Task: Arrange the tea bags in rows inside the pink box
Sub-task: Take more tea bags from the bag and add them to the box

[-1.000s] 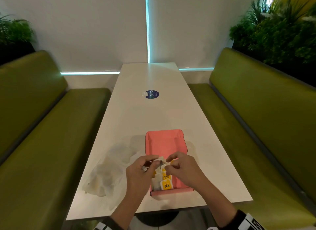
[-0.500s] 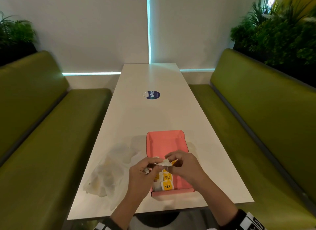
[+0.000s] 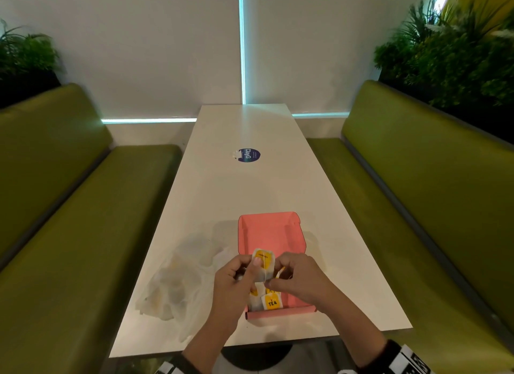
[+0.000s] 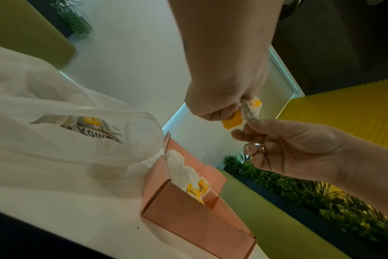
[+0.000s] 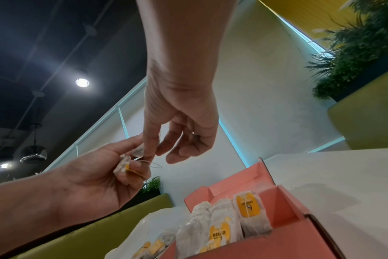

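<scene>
Tea bag [image 3: 263,265] now lifted clear above pink box [image 3: 294,301], yellow label facing up; half second earlier it sat lower, crumpled between both hands; left hand [image 3: 232,284] grip clamped on bag, thumb across its face; right hand [image 3: 299,279] grip pinched on string and tag just beside it; likely untangling string before placing; several bags already stand in near end of box, far end bare; plastic bag [image 3: 178,284] with more on surface [image 3: 250,192], left of box; row far from full.
</scene>
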A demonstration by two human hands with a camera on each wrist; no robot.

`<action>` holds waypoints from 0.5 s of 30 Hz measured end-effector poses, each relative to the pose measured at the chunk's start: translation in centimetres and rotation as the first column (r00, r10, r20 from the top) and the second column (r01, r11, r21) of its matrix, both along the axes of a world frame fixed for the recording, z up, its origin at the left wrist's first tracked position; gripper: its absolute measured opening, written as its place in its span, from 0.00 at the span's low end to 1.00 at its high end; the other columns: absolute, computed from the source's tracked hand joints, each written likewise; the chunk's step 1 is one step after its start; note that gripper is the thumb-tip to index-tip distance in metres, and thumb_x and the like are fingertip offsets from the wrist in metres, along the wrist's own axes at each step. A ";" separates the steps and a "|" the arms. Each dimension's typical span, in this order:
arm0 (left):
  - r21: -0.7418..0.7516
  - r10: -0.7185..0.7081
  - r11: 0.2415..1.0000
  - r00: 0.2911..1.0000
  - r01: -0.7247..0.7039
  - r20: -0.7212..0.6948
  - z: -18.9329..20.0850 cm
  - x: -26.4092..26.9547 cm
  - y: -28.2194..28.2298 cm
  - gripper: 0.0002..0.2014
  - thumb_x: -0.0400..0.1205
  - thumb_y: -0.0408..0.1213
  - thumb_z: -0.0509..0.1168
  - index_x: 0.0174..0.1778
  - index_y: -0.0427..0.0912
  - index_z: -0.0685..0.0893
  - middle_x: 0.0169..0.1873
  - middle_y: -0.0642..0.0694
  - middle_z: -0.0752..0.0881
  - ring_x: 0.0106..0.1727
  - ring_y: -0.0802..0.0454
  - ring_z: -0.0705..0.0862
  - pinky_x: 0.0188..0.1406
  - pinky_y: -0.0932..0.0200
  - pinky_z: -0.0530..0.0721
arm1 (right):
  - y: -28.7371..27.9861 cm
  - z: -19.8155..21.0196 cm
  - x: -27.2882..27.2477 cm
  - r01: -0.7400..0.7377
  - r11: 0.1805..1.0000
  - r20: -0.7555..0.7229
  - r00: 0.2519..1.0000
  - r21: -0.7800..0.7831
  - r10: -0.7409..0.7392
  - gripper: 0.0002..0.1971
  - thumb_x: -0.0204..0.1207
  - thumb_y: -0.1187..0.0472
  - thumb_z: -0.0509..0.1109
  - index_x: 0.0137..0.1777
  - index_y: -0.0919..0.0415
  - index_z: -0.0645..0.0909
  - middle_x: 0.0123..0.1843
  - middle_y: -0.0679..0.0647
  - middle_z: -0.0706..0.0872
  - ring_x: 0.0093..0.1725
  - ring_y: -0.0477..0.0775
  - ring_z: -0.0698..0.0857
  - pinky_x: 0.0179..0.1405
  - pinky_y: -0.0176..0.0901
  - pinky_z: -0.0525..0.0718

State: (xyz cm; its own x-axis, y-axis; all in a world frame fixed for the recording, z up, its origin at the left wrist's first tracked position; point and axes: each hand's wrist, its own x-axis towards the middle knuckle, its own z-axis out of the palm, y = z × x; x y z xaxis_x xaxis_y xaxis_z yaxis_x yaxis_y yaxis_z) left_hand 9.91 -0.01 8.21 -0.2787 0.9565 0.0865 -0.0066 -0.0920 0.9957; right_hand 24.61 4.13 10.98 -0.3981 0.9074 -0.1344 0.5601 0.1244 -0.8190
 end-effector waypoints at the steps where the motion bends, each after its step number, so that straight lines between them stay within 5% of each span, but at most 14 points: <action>1: -0.008 0.005 1.000 1.000 -0.005 0.010 -0.1 0.0 0.0 0.06 0.80 0.36 0.66 0.39 0.41 0.87 0.23 0.57 0.82 0.27 0.62 0.78 0.34 0.59 0.78 | 0.0 0.1 0.0 -0.018 1.000 0.033 0.999 0.024 0.017 0.07 0.67 0.57 0.79 0.40 0.51 0.82 0.39 0.43 0.84 0.34 0.41 0.81 0.35 0.28 0.81; 4: -0.016 0.017 1.000 1.000 -0.016 0.013 -0.2 0.1 0.0 0.07 0.80 0.35 0.66 0.39 0.40 0.86 0.22 0.57 0.81 0.26 0.62 0.78 0.33 0.59 0.77 | 0.0 0.7 0.4 -0.041 0.999 0.026 0.999 -0.005 0.041 0.10 0.64 0.57 0.81 0.42 0.50 0.82 0.41 0.43 0.84 0.36 0.41 0.81 0.38 0.32 0.83; 8: -0.003 -0.007 1.000 1.000 0.007 -0.011 -0.3 0.1 0.1 0.07 0.80 0.35 0.65 0.38 0.42 0.88 0.23 0.55 0.83 0.25 0.63 0.78 0.29 0.67 0.76 | 0.5 1.9 0.9 -0.028 0.994 -0.201 0.980 -0.109 0.005 0.15 0.65 0.60 0.80 0.51 0.50 0.83 0.48 0.43 0.86 0.38 0.46 0.79 0.42 0.39 0.83; 11: -0.016 -0.031 0.999 0.999 0.030 -0.034 -0.6 0.1 0.1 0.07 0.80 0.37 0.66 0.39 0.44 0.89 0.25 0.54 0.84 0.26 0.61 0.77 0.26 0.68 0.76 | 1.0 2.3 0.7 -0.009 0.997 -0.226 0.974 -0.071 -0.008 0.06 0.71 0.65 0.75 0.45 0.55 0.84 0.41 0.50 0.86 0.33 0.44 0.80 0.37 0.37 0.83; 15: -0.096 -0.089 0.992 0.994 0.083 -0.067 -1.0 0.1 0.1 0.10 0.77 0.49 0.69 0.42 0.47 0.89 0.29 0.56 0.85 0.25 0.60 0.74 0.26 0.67 0.74 | 1.4 2.4 0.8 0.007 1.000 -0.194 0.981 -0.026 -0.012 0.06 0.72 0.70 0.73 0.39 0.58 0.83 0.34 0.52 0.83 0.26 0.43 0.79 0.29 0.34 0.81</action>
State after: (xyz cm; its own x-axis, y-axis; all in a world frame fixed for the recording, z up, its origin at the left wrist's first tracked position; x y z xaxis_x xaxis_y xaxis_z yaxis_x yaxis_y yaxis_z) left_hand 10.00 0.12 7.20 -0.1914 0.9814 0.0132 0.0609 -0.0016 0.9981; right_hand 25.39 5.50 13.34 -0.4101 0.9087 -0.0779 0.3914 0.0982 -0.9150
